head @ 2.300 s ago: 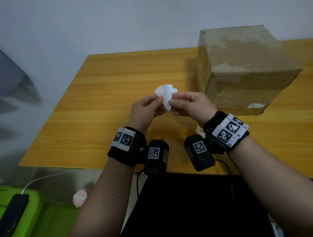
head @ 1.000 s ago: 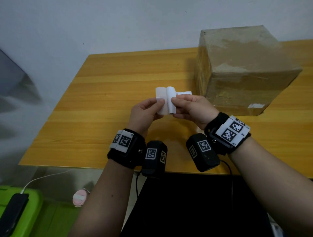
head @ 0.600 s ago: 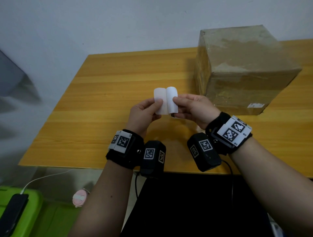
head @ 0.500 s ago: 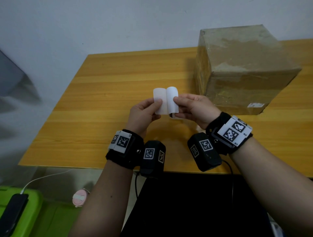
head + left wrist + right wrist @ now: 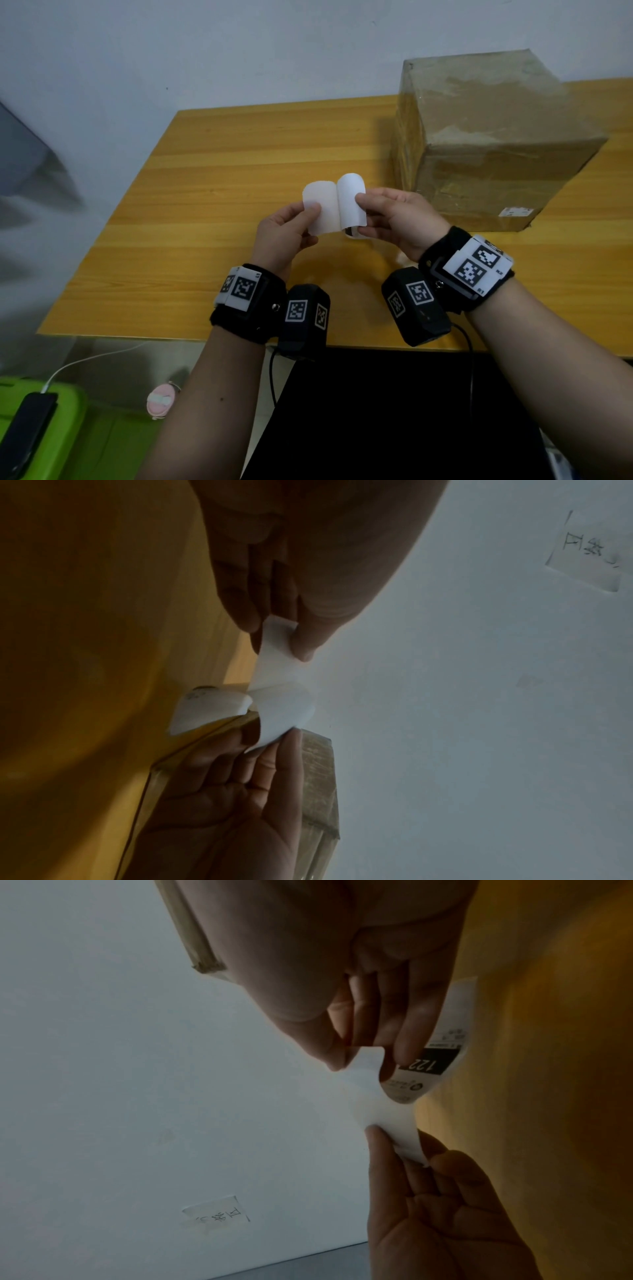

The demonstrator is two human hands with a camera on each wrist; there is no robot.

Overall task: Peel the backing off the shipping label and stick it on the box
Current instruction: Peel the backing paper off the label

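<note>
A brown cardboard box (image 5: 496,137) stands on the wooden table (image 5: 205,171) at the back right. In front of it, above the table, both hands hold the white shipping label spread into two flaps like an open book. My left hand (image 5: 308,214) pinches the plain left flap, the backing (image 5: 322,205). My right hand (image 5: 363,202) pinches the right flap, the label (image 5: 349,205). In the right wrist view the label's printed face (image 5: 431,1064) curls behind the right hand's fingers (image 5: 404,1042). The two flaps are still joined along the middle.
A small white sticker (image 5: 513,211) is on the box's front lower corner. Below the table's near edge are a green bin (image 5: 68,428) with a dark phone (image 5: 27,431) and white cable, a pink round object (image 5: 161,402) and a black surface (image 5: 394,411). The wall bears a handwritten note (image 5: 586,553).
The two flaps have opened wider, from a small split corner to a broad book-like spread. The hands have drawn slightly apart and stayed above the same spot.
</note>
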